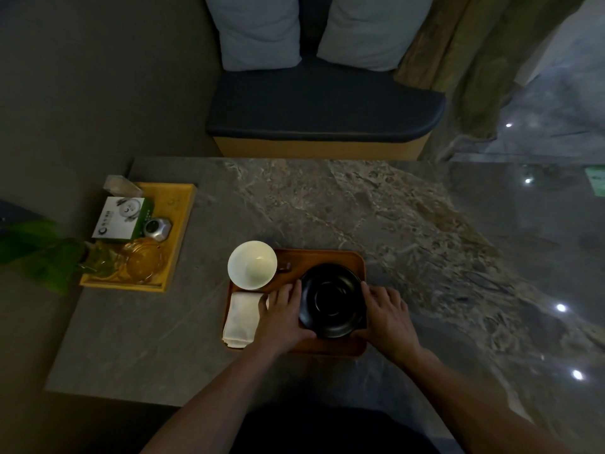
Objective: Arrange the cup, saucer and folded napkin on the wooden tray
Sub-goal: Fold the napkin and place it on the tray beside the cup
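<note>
Both hands are on the saucer point(332, 301), which sits dark and round on the right half of the tray point(327, 348), with no long axis to worry about, so either side offers the same hold. The left hand point(283, 317) cups its left rim, fingers spread along the edge and thumb tucked at the near side; the right hand point(388, 316) mirrors it on the right rim, fingers loosely curved against the edge. Whether the saucer is lifted or just resting under the palms, I cannot tell. The cup point(252, 265) stands upright at the tray's far-left corner, overhanging that corner a little, up and to the left of the left hand's fingertips (so the left hand is clearly the nearer one for it). The napkin point(242, 317), folded and pale, lies along the tray's left side, just below the cup and partly under the left hand. My read: the saucer is being settled in place, and the cup likely comes across onto it next. Off to the left sits a yellow tray point(183, 204) of odds and ends, well apart.
</note>
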`<state>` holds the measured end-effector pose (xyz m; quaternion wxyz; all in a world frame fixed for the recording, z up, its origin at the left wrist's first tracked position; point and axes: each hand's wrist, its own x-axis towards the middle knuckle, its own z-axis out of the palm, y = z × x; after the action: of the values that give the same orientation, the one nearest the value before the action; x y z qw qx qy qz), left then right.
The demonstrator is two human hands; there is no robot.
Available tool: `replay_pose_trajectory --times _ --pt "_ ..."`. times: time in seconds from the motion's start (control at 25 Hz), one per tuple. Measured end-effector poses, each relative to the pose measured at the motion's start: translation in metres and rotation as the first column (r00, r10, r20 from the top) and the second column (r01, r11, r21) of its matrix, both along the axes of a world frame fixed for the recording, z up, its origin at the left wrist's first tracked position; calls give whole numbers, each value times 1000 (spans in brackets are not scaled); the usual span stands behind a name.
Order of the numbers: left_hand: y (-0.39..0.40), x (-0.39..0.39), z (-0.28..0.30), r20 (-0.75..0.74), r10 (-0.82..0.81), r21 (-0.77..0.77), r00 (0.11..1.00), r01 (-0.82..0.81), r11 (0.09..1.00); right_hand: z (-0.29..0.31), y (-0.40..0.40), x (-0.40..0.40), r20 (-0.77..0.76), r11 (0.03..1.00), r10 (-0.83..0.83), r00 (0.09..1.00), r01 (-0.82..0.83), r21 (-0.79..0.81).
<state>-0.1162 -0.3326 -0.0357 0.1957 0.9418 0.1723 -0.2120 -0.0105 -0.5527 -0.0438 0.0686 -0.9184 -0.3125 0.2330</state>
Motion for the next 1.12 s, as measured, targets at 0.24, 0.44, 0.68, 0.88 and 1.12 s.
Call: replay_pose_trajectory --times 0.24,0.44,0.68,0.88,1.12 --pt "5 -3 -1 -2 -2 -25 1000 2 1000 -1 2 -10 -6 1000 -21 1000 21 -11" --pt "4 -10 -5 5 36 -22 999 -36 999 1 4 -2 -24 1000 -22 999 22 -9" --pt "-4 -16 -8 20 88 39 996 -88 995 12 17 18 -55 998 55 997 -57 -41" --pt "3 -13 -8 31 57 15 998 -58 998 11 15 5 -32 998 32 999 -33 -47" --pt "12 -12 -9 15 14 -4 1000 -14 1000 7 15 -5 -7 998 9 1000 -9 -58"
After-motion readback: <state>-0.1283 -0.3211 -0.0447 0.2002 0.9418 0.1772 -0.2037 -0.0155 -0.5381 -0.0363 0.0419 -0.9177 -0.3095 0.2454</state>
